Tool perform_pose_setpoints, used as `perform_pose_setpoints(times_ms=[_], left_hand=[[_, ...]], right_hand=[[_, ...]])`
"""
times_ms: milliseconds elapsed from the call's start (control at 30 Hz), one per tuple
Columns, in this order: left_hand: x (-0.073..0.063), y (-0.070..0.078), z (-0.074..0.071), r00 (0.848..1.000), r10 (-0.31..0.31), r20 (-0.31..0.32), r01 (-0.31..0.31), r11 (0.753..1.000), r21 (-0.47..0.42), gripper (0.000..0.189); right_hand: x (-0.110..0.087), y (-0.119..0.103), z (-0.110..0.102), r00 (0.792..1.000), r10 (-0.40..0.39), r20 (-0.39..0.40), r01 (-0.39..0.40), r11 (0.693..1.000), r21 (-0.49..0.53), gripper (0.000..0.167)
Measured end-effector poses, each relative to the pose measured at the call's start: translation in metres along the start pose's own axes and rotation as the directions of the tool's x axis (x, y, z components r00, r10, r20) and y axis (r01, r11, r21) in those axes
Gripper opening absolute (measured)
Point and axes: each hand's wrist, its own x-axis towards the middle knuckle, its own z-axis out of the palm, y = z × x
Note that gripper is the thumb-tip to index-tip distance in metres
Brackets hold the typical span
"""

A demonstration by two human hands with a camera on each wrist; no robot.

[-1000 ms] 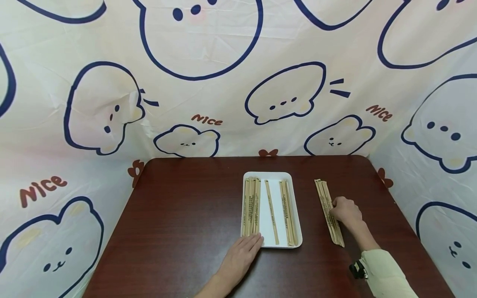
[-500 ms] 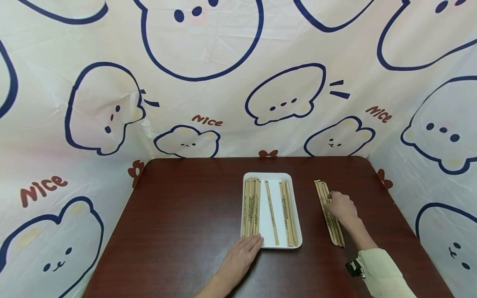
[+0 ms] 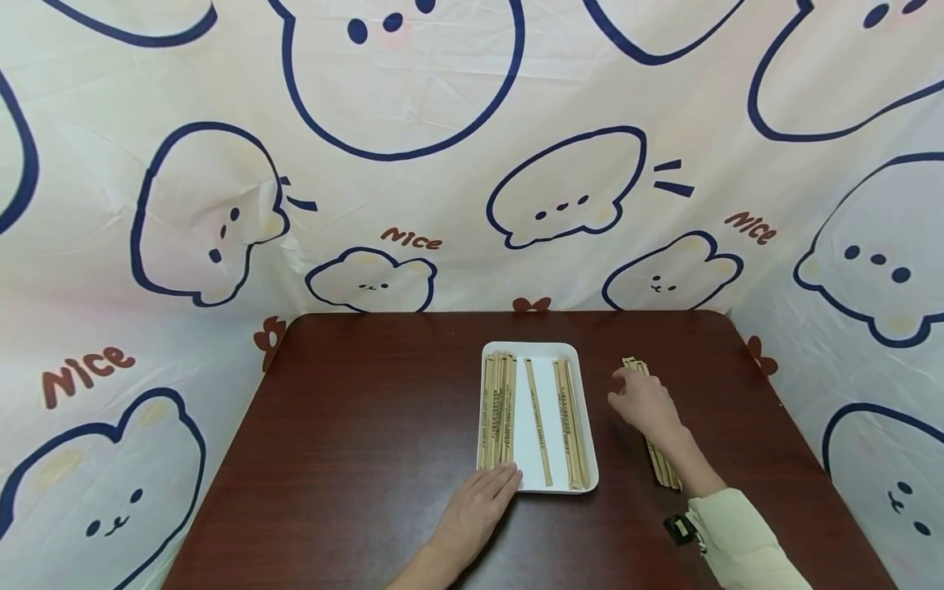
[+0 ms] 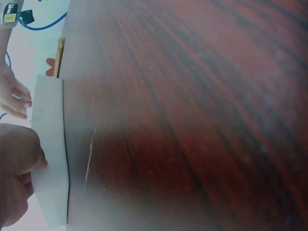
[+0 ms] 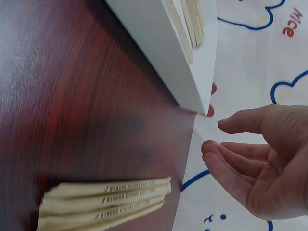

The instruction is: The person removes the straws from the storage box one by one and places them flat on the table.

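Observation:
My left hand [image 3: 475, 508] rests with straight fingers on the near left corner of a white tray [image 3: 527, 483]; in the left wrist view its fingers touch the tray's outer wall [image 4: 50, 144]. Slim tan paper-wrapped chopsticks [image 3: 497, 410] lie in the tray: a bunch at left, a single packet [image 3: 537, 422] in the middle, a few [image 3: 569, 422] at right. My right hand [image 3: 647, 406] hovers over another row of wrapped chopsticks [image 3: 664, 467] on the table, hiding its middle. In the right wrist view, thumb and fingers stand apart with nothing between them.
The dark brown wooden table [image 3: 369, 393] meets a white cloth backdrop [image 3: 457, 197] with blue cartoon outlines on the far side and both flanks. A dark device [image 3: 680, 529] is strapped at my right wrist, by the pale green sleeve [image 3: 745, 537].
My right hand has moved left, from the right side of the loose chopstick row to over it, towards the tray. The left hand, tray and chopsticks stay as they were.

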Motion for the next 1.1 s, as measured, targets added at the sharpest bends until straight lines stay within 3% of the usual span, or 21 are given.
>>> perform_pose_setpoints(times_ms=[400,567,767,1000,1100], left_hand=[[0.000,0.000,0.001,1.000,-0.003,-0.007,0.003,1.000,-0.005,0.047],[0.000,0.000,0.002,1.000,-0.007,-0.016,0.007,1.000,-0.007,0.047],[0.000,-0.001,0.003,1.000,-0.005,-0.017,0.005,1.000,0.004,0.047],[-0.002,-0.001,0.006,1.000,-0.001,0.003,0.001,1.000,-0.001,0.043],[-0.003,-0.001,0.007,1.000,0.001,0.004,-0.001,1.000,-0.006,0.043]], right_hand=[[0.001,-0.031,0.026,0.997,-0.071,-0.007,0.071,0.997,-0.029,0.031],[0.001,-0.045,0.036,0.997,-0.075,0.021,0.074,0.997,0.013,0.032],[-0.002,-0.058,0.054,0.994,-0.098,0.038,0.096,0.995,0.039,0.009],[0.000,-0.064,0.073,0.993,-0.116,0.033,0.115,0.993,0.023,0.029],[0.002,-0.066,0.081,0.990,-0.129,0.050,0.129,0.992,0.007,0.027]])
